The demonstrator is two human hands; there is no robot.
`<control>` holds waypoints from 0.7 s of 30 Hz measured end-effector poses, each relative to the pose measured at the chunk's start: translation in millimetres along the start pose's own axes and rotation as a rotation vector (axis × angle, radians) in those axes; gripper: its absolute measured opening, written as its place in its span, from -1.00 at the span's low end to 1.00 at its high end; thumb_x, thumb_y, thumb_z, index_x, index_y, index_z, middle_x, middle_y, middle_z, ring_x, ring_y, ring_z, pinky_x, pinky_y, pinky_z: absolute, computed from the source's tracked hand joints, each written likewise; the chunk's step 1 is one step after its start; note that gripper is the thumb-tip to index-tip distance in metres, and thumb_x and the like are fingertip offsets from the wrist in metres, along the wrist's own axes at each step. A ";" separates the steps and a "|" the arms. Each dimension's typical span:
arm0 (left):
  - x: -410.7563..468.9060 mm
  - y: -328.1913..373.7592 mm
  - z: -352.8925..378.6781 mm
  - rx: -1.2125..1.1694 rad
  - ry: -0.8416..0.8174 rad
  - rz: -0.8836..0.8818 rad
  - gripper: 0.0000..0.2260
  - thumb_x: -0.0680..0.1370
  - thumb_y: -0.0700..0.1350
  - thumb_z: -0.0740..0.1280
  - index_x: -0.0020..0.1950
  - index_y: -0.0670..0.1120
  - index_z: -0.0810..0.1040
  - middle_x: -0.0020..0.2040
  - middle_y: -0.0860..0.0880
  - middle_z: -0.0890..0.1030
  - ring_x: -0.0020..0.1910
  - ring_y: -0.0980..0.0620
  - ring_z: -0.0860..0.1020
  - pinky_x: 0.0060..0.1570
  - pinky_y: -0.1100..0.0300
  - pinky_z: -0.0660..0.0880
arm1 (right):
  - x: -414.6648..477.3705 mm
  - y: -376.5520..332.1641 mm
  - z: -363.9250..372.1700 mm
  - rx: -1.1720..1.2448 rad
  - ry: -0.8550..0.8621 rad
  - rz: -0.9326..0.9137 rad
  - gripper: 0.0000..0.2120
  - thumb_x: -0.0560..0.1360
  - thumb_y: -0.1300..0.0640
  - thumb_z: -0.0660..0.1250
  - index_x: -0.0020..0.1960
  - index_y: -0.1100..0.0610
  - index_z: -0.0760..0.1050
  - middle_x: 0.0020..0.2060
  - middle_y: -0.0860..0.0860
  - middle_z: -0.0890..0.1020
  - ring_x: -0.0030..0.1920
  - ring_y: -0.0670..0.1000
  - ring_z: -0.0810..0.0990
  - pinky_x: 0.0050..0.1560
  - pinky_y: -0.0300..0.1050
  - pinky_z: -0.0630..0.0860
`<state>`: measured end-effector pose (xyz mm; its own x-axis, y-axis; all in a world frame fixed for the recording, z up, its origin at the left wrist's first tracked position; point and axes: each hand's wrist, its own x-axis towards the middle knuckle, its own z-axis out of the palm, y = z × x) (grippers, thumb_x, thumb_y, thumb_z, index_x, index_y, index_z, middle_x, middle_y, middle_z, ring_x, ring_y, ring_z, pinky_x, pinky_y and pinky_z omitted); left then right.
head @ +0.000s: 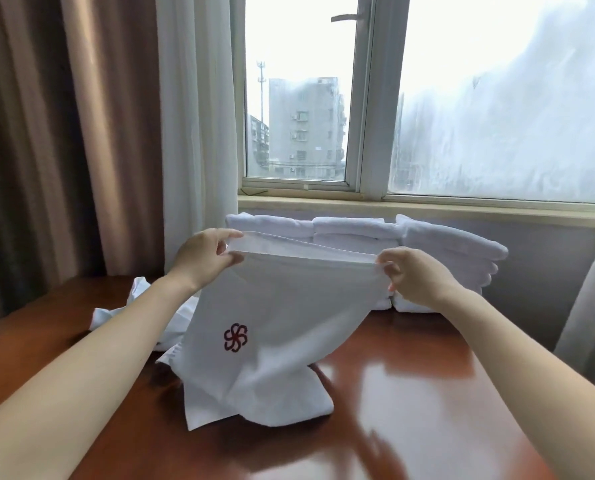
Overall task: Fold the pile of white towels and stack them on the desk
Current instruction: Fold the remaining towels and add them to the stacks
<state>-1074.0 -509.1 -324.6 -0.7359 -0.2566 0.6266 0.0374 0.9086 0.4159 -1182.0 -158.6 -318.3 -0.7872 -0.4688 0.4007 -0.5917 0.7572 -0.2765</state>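
Above the glossy reddish-brown wooden desk (410, 393), the left hand (204, 258) and the right hand (415, 275) each pinch a top corner of a plain white cotton towel (289, 299). Fingers and thumbs curl over its doubled upper hem, so both hands are closed on the cloth. The towel hangs between them, sagging slightly in the middle, and its lower end lies crumpled on the desk.

It looks light, soft and wholly limp. It should drape wherever it is unsupported, so the corners along the firmer hem seem the best holds, kept level and taut. It is neither fragile nor slippery in itself, though on so polished a top it may slide.

A dark red pinwheel-shaped embroidered emblem (235, 337) sits on the lower left of the hanging face. No lettering can be read.

Behind the left forearm lies a loose heap of unfolded white towels (140, 289). At the back of the desk, under the sill, stand stacks of folded white towels (448, 244). Beyond are a misted window (299, 98) and a brown pleated curtain (46, 133).
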 end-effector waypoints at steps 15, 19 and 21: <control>1.9 -17.1 -9.9 0.016 -0.018 -0.082 -0.92 0.56 -0.07 0.41 -0.07 -0.01 0.69 -0.06 -0.06 0.53 -0.05 -0.07 0.53 0.01 0.01 0.49 | -3.6 23.8 13.4 -0.089 0.200 0.103 -0.68 0.51 -0.19 0.29 -0.30 -0.01 0.41 -0.28 -0.09 0.61 -0.20 0.07 0.54 -0.29 -0.11 0.30; 8.4 -10.7 -20.2 -0.247 0.018 -0.222 -0.85 0.56 -0.05 0.42 -0.21 0.00 0.59 -0.28 -0.10 0.64 -0.33 -0.03 0.63 -0.20 0.06 0.56 | 6.4 15.3 -1.1 0.143 0.257 0.172 -0.70 0.51 -0.19 0.34 -0.24 0.00 0.47 -0.32 -0.10 0.63 -0.32 -0.01 0.64 -0.20 -0.09 0.48; 9.5 -7.6 -23.5 -0.426 0.054 -0.309 -0.91 0.51 -0.05 0.48 -0.15 -0.02 0.63 -0.37 -0.05 0.64 -0.46 0.06 0.61 -0.30 0.12 0.60 | 12.0 12.2 -5.4 0.312 0.270 0.217 -0.71 0.50 -0.13 0.40 -0.19 0.07 0.49 -0.29 -0.08 0.64 -0.48 -0.05 0.64 -0.25 -0.08 0.50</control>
<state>-1065.3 -526.1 -306.3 -0.7210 -0.5181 0.4602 0.1037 0.5760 0.8108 -1197.8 -152.6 -312.2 -0.8495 -0.1484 0.5063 -0.4752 0.6322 -0.6120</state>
